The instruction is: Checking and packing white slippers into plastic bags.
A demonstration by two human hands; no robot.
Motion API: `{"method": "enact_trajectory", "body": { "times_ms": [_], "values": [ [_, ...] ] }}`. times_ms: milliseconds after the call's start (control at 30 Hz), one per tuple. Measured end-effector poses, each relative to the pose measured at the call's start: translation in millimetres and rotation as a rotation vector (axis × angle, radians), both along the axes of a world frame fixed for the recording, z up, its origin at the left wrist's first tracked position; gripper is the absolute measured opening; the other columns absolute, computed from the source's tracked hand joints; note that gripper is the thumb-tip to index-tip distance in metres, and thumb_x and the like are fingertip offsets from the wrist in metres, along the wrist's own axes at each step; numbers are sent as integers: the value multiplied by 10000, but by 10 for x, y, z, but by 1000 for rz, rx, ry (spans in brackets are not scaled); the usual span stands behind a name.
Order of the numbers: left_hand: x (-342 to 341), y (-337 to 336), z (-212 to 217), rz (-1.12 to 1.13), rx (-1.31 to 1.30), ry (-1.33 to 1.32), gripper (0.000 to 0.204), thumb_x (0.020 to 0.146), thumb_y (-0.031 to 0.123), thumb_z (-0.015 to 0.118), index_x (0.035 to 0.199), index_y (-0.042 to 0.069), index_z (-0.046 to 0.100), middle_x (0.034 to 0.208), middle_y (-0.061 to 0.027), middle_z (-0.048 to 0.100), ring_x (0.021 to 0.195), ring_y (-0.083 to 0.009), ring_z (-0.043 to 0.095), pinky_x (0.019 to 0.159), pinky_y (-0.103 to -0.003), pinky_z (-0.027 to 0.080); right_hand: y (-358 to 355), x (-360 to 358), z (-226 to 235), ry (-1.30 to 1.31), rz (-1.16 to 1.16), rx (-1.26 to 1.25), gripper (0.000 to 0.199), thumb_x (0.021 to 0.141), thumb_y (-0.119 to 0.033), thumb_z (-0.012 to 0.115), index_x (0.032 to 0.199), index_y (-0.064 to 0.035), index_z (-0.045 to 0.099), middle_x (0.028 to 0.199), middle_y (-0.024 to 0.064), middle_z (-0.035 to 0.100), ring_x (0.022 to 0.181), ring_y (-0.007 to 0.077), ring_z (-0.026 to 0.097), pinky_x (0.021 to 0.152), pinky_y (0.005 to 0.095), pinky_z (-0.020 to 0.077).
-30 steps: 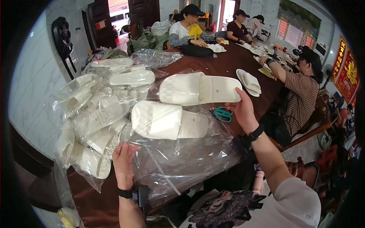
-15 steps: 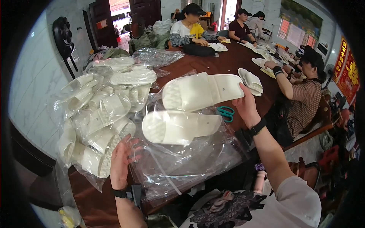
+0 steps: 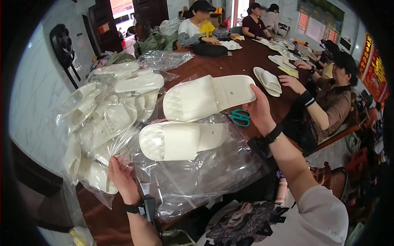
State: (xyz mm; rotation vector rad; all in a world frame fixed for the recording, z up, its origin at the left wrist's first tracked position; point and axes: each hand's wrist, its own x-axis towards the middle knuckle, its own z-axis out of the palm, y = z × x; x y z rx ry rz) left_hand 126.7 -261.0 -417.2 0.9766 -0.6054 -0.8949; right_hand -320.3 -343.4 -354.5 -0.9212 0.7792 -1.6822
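Note:
My right hand point(image 3: 259, 108) grips the heel end of a cream slipper point(image 3: 191, 98), held raised and tilted with its toe to the left. A second cream slipper point(image 3: 180, 141) is just below it, lying over clear plastic sheeting, also toe to the left. My left hand point(image 3: 122, 180) is at the left, its fingers closed on the edge of a clear plastic bag point(image 3: 128, 153) beside the heap. Bagged cream slippers point(image 3: 111, 123) are piled up there. More flat clear bags point(image 3: 197, 176) spread along the near table edge.
Teal-handled scissors point(image 3: 240, 117) lie by my right wrist. Beyond them is another pair of cream slippers point(image 3: 268, 81) on the brown table point(image 3: 223, 67). A person point(image 3: 328, 90) sits at the right; others work along the far side. A black pouch point(image 3: 209, 49) lies at the back.
The slipper in my right hand and the one below it have shifted left. My left hand has moved left and down, from spread fingers to a hold on the plastic.

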Motion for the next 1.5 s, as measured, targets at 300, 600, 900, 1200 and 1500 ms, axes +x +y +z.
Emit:
{"method": "enact_trajectory", "body": {
  "times_ms": [300,600,900,1200,1500],
  "values": [
    [-148,-26,85,-289,197,-58,573,1011,490,495,1373,50,433,997,-97,660,742,-161,661,597,-267,512,-107,-108,-160,11,-82,55,299,995,-337,516,1098,-69,599,858,42,661,649,140,593,610,305,496],
    [-322,-77,-137,-386,251,-280,589,971,153,599,1462,31,297,974,-148,661,704,-186,674,589,-286,568,-148,-72,-513,341,226,236,378,985,-264,572,1317,-92,520,1226,54,605,1085,180,590,944,370,481],
    [-516,107,145,-139,341,-673,834,899,260,712,1525,69,195,979,-153,654,781,-274,667,696,-376,548,-491,-77,-502,168,241,291,339,970,-253,595,1244,-60,539,1171,74,627,1014,195,627,908,364,518],
    [-1015,468,341,-538,-538,-1414,487,706,265,818,1125,72,662,1143,-127,583,1068,-346,557,916,-439,444,-603,-88,-463,845,323,10,307,859,-15,616,1162,31,621,1049,79,662,951,132,610,842,266,493],
    [-894,316,112,-439,-494,-1495,252,845,48,633,1084,98,695,1162,-62,646,1123,-284,574,938,-418,448,-651,-207,-428,952,321,-50,198,866,-39,579,999,-39,725,905,82,704,816,155,663,765,299,512]
  ]
}}
